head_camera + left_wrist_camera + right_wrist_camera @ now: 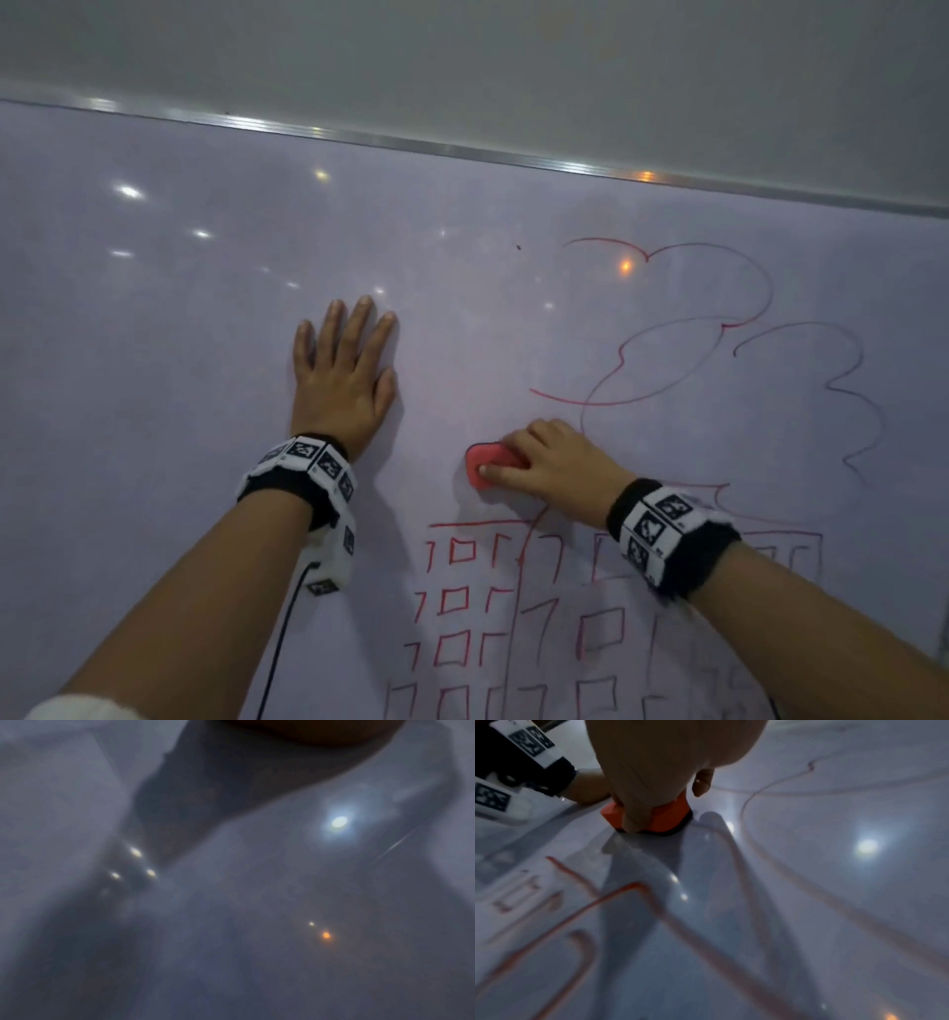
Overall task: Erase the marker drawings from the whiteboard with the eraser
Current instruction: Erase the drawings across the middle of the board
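Observation:
The whiteboard fills the head view. Red cloud outlines are drawn at upper right, and a red building with small windows at the bottom. My right hand grips a red eraser with a dark felt base and holds it flat against the board, just above the building's roof line. In the right wrist view the eraser sits under my fingers, thumb on its near side. My left hand lies flat on the board, fingers straight, left of the eraser. The left wrist view is blurred.
The board's metal top frame runs across above, with a grey wall behind. Ceiling lights glare on the board's left part. A black cable hangs from my left wristband. Blue-purple squiggles sit at far right.

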`<move>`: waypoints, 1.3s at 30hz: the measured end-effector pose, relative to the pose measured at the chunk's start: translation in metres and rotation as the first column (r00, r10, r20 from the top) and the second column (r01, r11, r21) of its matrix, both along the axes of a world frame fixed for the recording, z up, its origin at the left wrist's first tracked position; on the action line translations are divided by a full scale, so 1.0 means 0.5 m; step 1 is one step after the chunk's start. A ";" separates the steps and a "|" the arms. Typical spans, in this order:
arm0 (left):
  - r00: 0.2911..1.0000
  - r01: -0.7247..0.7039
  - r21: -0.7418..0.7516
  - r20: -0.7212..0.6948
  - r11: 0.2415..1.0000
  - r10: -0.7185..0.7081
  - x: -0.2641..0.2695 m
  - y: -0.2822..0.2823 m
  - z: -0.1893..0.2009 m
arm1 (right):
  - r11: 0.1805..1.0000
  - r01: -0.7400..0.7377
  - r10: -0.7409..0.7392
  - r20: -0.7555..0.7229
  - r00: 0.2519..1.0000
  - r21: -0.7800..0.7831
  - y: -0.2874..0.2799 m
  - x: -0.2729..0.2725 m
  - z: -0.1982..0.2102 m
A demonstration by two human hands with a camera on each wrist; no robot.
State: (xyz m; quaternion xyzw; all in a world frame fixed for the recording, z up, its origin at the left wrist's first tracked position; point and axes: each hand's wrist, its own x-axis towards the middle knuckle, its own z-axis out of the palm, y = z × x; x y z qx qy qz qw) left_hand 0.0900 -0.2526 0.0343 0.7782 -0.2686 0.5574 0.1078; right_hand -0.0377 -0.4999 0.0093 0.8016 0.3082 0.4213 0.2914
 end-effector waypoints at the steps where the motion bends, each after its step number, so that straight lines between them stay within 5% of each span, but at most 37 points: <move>1: 1.000 -0.002 -0.004 0.002 1.000 0.002 0.000 -0.001 0.001 | 1.000 -0.002 0.002 0.016 1.000 0.010 -0.017 0.004 0.032; 3: 1.000 0.000 -0.014 0.013 1.000 0.000 0.001 -0.002 0.001 | 0.959 0.001 -0.035 0.114 0.993 0.284 -0.049 0.003 0.091; 6: 0.999 -0.003 -0.030 0.043 1.000 0.004 0.000 -0.003 0.001 | 0.615 -0.065 -0.171 0.213 0.962 0.786 -0.053 0.000 0.117; 8: 0.999 0.003 -0.033 0.040 0.999 -0.002 -0.003 -0.004 0.000 | 0.590 -0.071 -0.174 0.212 0.962 0.804 -0.005 0.012 0.071; 12: 1.000 0.001 -0.033 0.020 0.999 0.000 -0.008 -0.003 0.002 | 0.892 0.003 -0.037 0.067 0.997 0.451 0.028 0.008 -0.045; 15: 1.000 -0.011 -0.030 0.014 0.999 0.012 -0.006 -0.002 0.000 | 0.946 0.010 -0.045 0.103 0.994 0.324 -0.054 -0.020 -0.036; 17: 1.000 -0.013 -0.031 0.012 0.999 0.013 -0.003 -0.003 -0.001 | 0.858 0.037 -0.128 0.143 0.981 0.512 -0.107 -0.038 -0.024; 20: 1.000 -0.013 -0.034 0.009 0.999 0.014 -0.001 -0.006 -0.003 | 0.550 0.000 -0.254 0.167 0.953 0.835 -0.105 -0.048 -0.038; 21: 1.000 -0.010 -0.035 0.004 0.999 0.010 -0.002 -0.007 -0.003 | 0.518 0.005 -0.262 0.153 0.953 0.856 -0.086 -0.044 -0.052; 22: 1.000 -0.008 -0.035 0.001 0.999 0.008 -0.003 -0.007 -0.003 | 0.555 0.025 -0.242 0.133 0.961 0.832 -0.066 -0.039 -0.069; 25: 1.000 -0.008 -0.033 -0.010 0.999 0.008 -0.006 -0.004 0.001 | 0.848 0.091 -0.124 0.029 0.992 0.522 -0.039 -0.040 -0.094; 28: 1.000 -0.014 -0.033 -0.010 0.999 0.014 -0.009 -0.004 0.002 | 0.912 0.102 -0.129 0.043 0.991 0.398 -0.098 -0.050 -0.027; 30: 1.000 -0.018 -0.032 -0.004 0.999 0.018 -0.007 -0.005 0.002 | 0.769 0.097 -0.213 0.109 0.971 0.632 -0.139 -0.062 0.031; 32: 1.000 -0.017 -0.037 0.003 0.999 0.017 -0.005 -0.006 0.002 | 0.443 0.070 -0.340 0.095 0.936 0.894 -0.164 -0.071 0.088; 35: 1.000 -0.007 -0.046 0.002 0.999 0.007 -0.006 -0.008 0.002 | 0.043 -0.043 -0.417 0.057 0.907 0.998 -0.148 -0.051 0.159; 37: 1.000 -0.005 -0.048 0.007 0.999 0.005 -0.005 -0.007 0.003 | 0.038 -0.091 -0.386 0.099 0.917 0.995 -0.098 -0.017 0.196; 39: 1.000 0.005 -0.050 0.008 0.999 -0.005 -0.004 -0.007 0.002 | 0.209 -0.047 -0.309 0.112 0.944 0.977 -0.026 0.017 0.223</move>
